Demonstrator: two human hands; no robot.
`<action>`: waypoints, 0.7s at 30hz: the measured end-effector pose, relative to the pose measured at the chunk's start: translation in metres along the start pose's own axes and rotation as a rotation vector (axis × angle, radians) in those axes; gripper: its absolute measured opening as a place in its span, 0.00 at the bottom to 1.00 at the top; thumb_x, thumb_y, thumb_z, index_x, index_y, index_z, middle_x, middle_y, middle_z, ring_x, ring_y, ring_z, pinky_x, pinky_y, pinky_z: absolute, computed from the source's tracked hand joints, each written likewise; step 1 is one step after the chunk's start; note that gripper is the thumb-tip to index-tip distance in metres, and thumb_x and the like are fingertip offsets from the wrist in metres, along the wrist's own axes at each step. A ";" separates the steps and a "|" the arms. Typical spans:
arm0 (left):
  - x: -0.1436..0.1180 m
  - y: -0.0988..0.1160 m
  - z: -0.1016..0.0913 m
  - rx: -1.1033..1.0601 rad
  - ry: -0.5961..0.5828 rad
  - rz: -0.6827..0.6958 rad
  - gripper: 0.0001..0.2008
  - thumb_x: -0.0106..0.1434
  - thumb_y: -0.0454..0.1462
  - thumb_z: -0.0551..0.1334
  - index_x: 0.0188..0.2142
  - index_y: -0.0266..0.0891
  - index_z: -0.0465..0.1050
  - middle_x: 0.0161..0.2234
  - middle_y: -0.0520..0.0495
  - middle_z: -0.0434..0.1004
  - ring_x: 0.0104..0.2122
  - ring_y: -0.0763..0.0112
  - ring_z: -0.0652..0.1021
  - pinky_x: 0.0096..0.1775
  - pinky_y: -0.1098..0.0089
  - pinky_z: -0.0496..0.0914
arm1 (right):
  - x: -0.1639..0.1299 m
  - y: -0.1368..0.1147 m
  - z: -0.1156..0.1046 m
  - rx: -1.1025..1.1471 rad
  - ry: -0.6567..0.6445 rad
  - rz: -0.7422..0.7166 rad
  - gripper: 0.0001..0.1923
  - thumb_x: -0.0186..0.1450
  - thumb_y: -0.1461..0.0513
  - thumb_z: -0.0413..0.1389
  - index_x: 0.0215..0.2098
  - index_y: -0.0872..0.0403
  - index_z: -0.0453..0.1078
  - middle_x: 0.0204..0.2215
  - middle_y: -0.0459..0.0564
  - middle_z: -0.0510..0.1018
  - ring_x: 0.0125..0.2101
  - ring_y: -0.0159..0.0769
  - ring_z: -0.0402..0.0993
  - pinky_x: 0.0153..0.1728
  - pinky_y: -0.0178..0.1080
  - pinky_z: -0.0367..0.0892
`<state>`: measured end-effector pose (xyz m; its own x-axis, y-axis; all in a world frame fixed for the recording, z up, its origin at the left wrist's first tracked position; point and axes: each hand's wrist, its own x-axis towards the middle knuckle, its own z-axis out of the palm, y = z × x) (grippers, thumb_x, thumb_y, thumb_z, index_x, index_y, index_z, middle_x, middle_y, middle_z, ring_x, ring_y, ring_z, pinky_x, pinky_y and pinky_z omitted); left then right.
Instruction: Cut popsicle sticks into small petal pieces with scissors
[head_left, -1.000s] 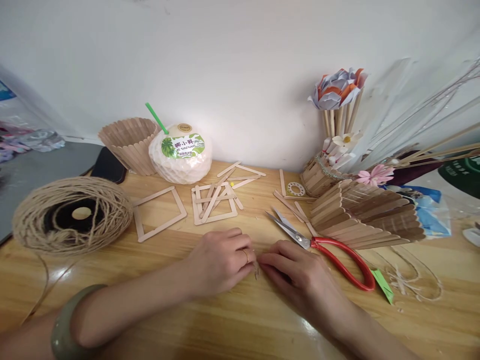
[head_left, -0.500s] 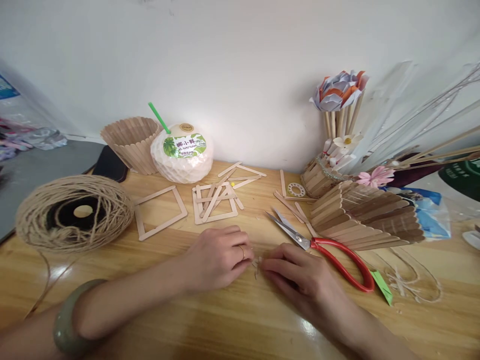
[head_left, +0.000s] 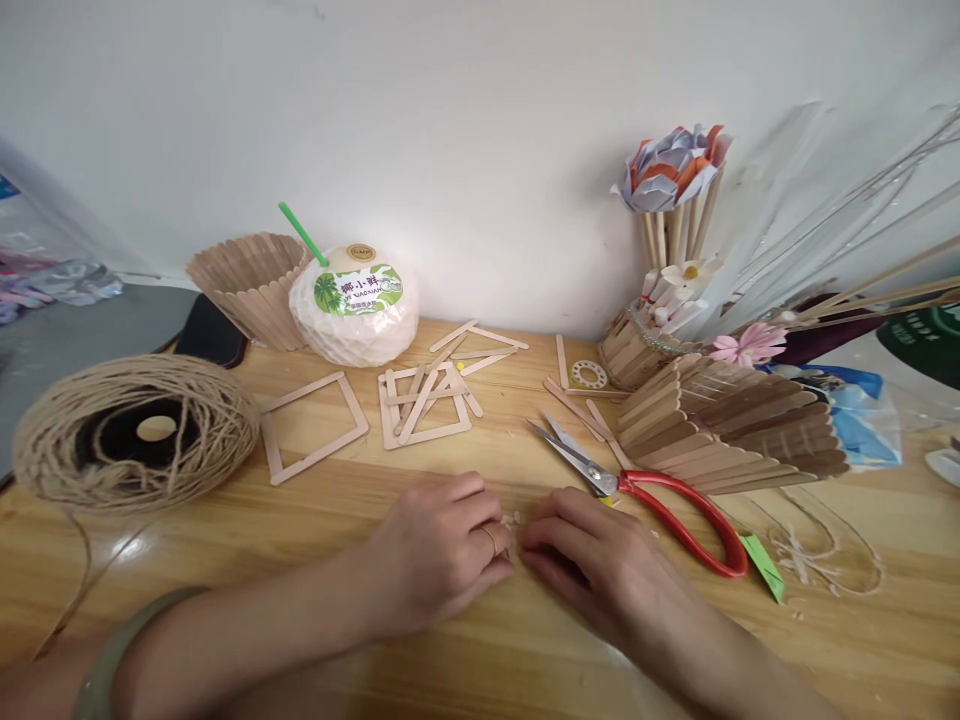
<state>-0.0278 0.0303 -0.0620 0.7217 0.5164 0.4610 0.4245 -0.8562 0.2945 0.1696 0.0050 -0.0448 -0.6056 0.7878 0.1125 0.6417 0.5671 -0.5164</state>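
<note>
My left hand (head_left: 442, 545) and my right hand (head_left: 592, 560) rest on the wooden table (head_left: 465, 660), fingertips meeting over a tiny pale piece (head_left: 513, 522) that they pinch between them; most of it is hidden. The left hand wears a ring, and a green bangle sits on that wrist. Red-handled scissors (head_left: 645, 492) lie open just right of my right hand. Two squares of flat wooden sticks (head_left: 311, 425) lie beyond my hands.
A big ball of jute twine (head_left: 135, 430) sits at the left. At the back stand a stick-built cup (head_left: 244, 285), a coconut drink with a green straw (head_left: 352, 305), a stick basket on its side (head_left: 731, 425), paper flowers (head_left: 671, 180) and loose sticks (head_left: 480, 345).
Both hands stay joined at the same spot, shifting slightly nearer. The view has tilted a little; nothing on the table has moved.
</note>
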 end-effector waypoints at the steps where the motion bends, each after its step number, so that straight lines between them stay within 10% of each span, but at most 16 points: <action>1: 0.000 0.001 0.000 0.004 0.005 0.001 0.09 0.61 0.36 0.58 0.27 0.36 0.73 0.23 0.49 0.72 0.26 0.69 0.69 0.25 0.70 0.66 | 0.001 -0.001 0.000 -0.018 0.000 -0.009 0.07 0.66 0.66 0.50 0.32 0.55 0.69 0.29 0.49 0.71 0.29 0.35 0.69 0.28 0.35 0.65; 21: 0.000 0.001 -0.003 0.034 0.000 0.047 0.09 0.62 0.32 0.56 0.28 0.35 0.73 0.23 0.48 0.71 0.27 0.70 0.69 0.26 0.71 0.67 | 0.001 0.006 -0.001 -0.060 0.068 -0.019 0.13 0.70 0.65 0.43 0.36 0.56 0.69 0.31 0.52 0.70 0.30 0.36 0.69 0.31 0.37 0.66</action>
<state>-0.0291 0.0298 -0.0598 0.7416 0.4753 0.4734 0.4085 -0.8797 0.2433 0.1734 0.0093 -0.0471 -0.5856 0.7903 0.1803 0.6589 0.5937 -0.4620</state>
